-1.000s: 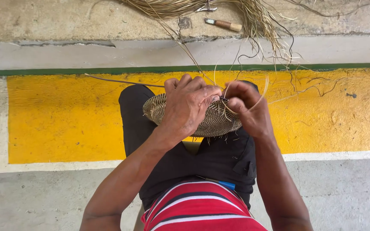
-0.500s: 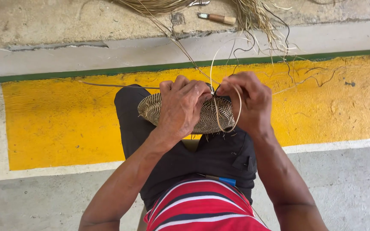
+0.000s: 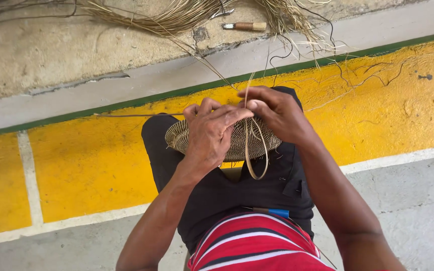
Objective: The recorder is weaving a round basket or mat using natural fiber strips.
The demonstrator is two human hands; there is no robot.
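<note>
A small round woven basket base [image 3: 237,143] of tan fibre rests on my knees, over black trousers. My left hand [image 3: 209,135] lies across its top and left side, fingers curled and pressing on it. At the basket's upper right edge, my right hand [image 3: 275,113] pinches a thin straw strand [image 3: 257,150]. That strand loops down in front of the basket and back up between my fingers.
A bundle of loose straw fibres [image 3: 177,20] lies on the concrete floor ahead, with a wooden-handled tool [image 3: 244,26] beside it. Below it run a green stripe and a wide yellow painted band [image 3: 91,160]. A blue-tipped object [image 3: 272,212] sticks out at my waist.
My right hand has drawn the strand through, and a loop now hangs in front of the basket. Both hands stay on the basket; the camera view shifted slightly.
</note>
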